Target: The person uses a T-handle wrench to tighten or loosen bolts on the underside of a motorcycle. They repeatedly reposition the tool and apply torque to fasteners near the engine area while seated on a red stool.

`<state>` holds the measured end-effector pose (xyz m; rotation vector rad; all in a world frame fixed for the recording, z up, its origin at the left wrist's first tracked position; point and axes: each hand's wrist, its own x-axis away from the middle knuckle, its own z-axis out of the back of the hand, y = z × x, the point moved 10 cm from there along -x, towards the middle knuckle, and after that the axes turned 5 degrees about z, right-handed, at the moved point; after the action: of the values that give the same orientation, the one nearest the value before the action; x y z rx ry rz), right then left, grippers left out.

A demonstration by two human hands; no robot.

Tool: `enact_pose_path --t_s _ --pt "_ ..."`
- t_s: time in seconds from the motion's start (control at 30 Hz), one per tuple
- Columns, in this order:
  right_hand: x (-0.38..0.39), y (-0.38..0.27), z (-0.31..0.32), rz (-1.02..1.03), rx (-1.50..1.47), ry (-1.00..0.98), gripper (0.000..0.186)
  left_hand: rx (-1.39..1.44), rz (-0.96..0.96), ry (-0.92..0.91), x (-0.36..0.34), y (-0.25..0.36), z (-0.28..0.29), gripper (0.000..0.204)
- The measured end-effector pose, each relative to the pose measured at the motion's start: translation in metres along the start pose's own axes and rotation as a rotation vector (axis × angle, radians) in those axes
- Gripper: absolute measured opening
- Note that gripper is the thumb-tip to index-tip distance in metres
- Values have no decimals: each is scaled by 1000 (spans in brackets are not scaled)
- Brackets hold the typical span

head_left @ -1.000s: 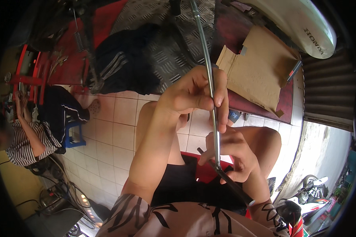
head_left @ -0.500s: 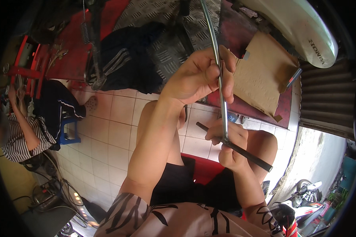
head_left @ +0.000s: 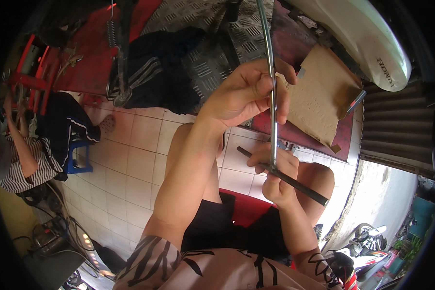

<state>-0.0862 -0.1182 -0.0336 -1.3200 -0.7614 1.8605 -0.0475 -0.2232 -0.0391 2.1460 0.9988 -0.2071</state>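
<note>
T-shaped tool held in both hands. Nearest, the right hand (head_left: 278, 187) is curled closed about the dark crossbar (head_left: 304, 187), at its joint with the steel shaft (head_left: 274, 133). Just beyond, the left hand (head_left: 239, 95), half curled, holds the shaft lightly between thumb and fingers; the far end lies out of view. The step in hand appears to be steadying the tool; the next move calls for a firm lower grip and light upper guidance. Farther off, a cardboard sheet (head_left: 319, 96) lies toward the red platform's (head_left: 304, 136) near right corner.
</note>
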Motion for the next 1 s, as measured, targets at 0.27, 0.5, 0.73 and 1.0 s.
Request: enact_pose_path --t_s 0.27,0.5,0.73,1.0 --pt "0 2 -2 -5 107 -19 62 57 13 -21 2 1 0 40" --pt "3 -4 4 91 298 29 51 137 17 -54 4 3 0 39" --pt "-4 -13 -1 177 292 95 52 230 -39 -116 2 6 -2 41" --pt "-18 -31 -26 67 154 -27 46 415 -86 -105 9 12 4 27"
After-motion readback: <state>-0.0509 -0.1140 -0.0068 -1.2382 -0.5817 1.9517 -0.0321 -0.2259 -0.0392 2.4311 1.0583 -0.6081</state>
